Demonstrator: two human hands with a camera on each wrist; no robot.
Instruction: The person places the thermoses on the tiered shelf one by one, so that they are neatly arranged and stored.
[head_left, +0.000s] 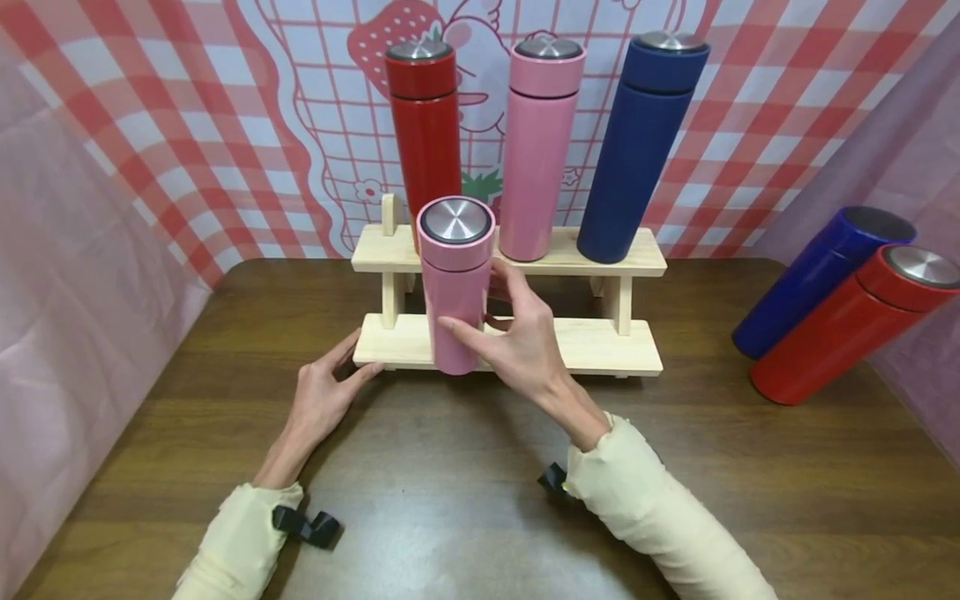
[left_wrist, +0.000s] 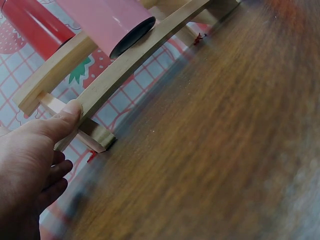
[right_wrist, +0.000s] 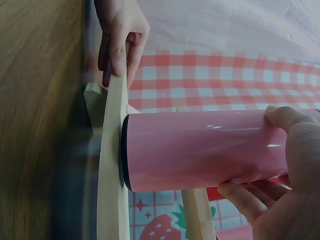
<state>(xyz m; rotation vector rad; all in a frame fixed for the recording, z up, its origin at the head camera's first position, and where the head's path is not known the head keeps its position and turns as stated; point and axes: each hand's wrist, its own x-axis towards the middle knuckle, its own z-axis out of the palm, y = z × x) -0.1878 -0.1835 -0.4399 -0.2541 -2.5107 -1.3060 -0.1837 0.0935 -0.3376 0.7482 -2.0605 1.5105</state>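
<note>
A blue flask (head_left: 821,279) and red flask (head_left: 851,325) lie on the table (head_left: 465,500).

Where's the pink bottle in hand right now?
In the head view, the pink bottle stands on the rack's lower shelf, left end, gripped by the right hand.

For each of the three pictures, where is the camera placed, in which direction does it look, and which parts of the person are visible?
Head: looks forward and down on wooden rack; left hand and right hand with sleeves show.
Left wrist: low, looks past the left thumb along the rack's lower shelf.
Right wrist: looks along the pink bottle toward the shelf; both hands show.
All views share the pink bottle and rack.
</note>
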